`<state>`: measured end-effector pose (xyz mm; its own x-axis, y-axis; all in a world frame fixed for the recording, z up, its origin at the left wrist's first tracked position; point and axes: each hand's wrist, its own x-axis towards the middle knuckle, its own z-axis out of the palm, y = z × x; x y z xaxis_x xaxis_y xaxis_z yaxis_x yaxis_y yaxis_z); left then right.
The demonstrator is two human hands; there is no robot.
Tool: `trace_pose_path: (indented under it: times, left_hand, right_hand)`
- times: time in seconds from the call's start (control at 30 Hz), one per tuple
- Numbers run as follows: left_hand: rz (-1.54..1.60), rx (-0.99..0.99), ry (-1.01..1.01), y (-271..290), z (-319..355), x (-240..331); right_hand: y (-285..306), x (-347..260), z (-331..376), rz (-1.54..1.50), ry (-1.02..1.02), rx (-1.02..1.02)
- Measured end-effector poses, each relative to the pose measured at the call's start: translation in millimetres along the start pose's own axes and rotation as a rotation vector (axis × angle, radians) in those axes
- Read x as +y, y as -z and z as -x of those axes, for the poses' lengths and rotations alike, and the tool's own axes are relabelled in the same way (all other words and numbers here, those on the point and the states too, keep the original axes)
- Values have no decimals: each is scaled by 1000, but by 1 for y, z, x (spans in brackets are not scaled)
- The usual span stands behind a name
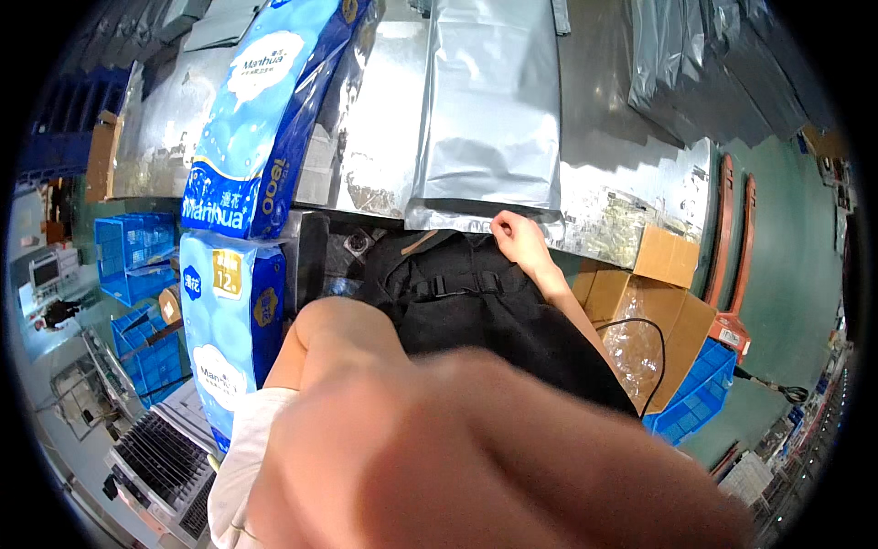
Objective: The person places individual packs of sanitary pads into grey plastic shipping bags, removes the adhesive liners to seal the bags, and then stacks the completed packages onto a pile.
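A large grey plastic mailing bag (489, 114) lies flat and looks filled, its near edge at the front of the metal table. At that edge's right corner is my right hand (519, 240), fingers curled in and closed on the bag's border. My left arm (340, 334) is bent, with a pale sleeve (247, 448) on it. A large blurred shape of bare skin (412, 448), very close to the camera, fills the lower middle. Left fingers cannot be made out in it. Below the table edge is black clothing (466, 316) with a strap and buckle.
Two blue plastic-wrapped paper packs (242, 174) stand in line at left. Grey bags (704, 64) hang over the far right of the metal table (604, 197). An open cardboard box (672, 334) sits above a blue crate (700, 389) at right, beside red pallet-truck forks (722, 229).
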<state>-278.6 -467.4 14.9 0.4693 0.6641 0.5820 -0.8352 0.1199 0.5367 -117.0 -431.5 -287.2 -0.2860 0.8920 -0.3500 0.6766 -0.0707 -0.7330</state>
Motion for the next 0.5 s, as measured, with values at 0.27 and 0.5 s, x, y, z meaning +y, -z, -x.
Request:
trace_pose_path:
  times: [0.27, 0.5]
  left_hand:
    - [311, -95, 33, -31, -10, -8]
    - [434, -102, 39, -32, -6, -18]
  right_hand:
    - [-7, 20, 8, -111, -48, 86]
    - [-5, 13, 6, -35, -102, 30]
